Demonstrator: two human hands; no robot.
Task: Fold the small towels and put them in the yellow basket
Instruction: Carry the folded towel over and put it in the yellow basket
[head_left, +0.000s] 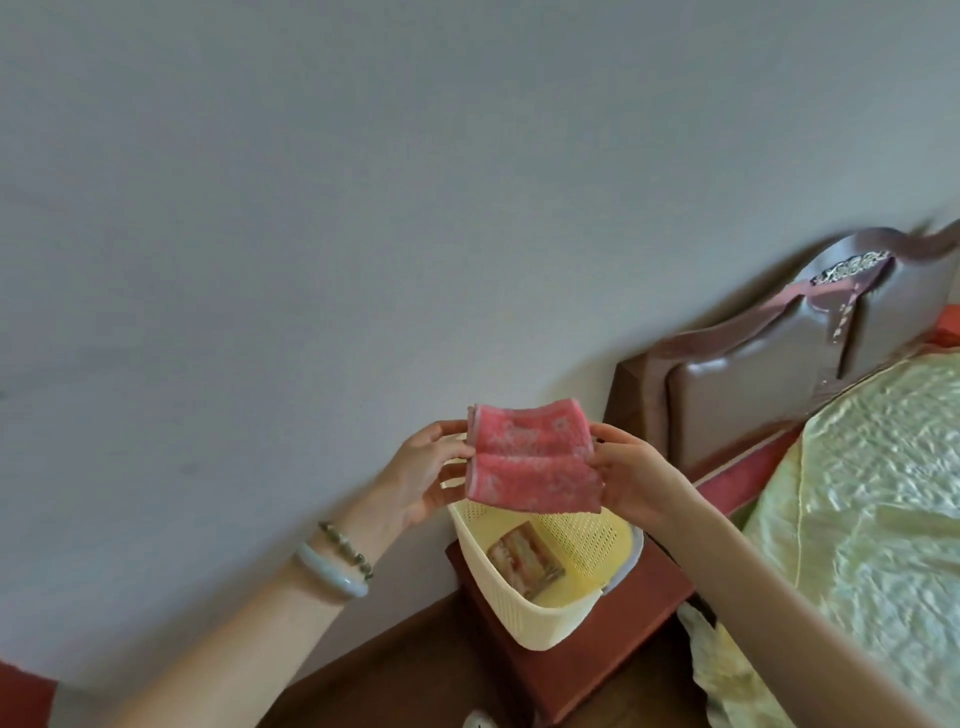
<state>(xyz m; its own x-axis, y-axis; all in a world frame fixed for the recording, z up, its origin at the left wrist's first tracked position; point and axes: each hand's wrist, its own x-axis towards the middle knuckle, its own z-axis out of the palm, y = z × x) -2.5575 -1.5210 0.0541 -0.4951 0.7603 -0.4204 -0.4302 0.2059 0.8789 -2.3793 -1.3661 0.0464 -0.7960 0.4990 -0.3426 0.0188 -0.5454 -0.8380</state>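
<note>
A small pink patterned towel (532, 457), folded over, hangs in the air between both hands just above the yellow basket (524, 608). My left hand (423, 467) pinches its left edge and my right hand (631, 478) pinches its right edge. The perforated basket stands on a red-brown nightstand (613, 639). Inside the basket lies one folded brownish towel (524, 564). The towel's lower edge hides part of the basket's far rim.
A bed with a pale green quilt (857, 519) fills the right side, with a brown padded headboard (769, 384) behind it. A plain grey wall (311, 234) rises to the left and behind. Brown floor (405, 675) shows below the nightstand.
</note>
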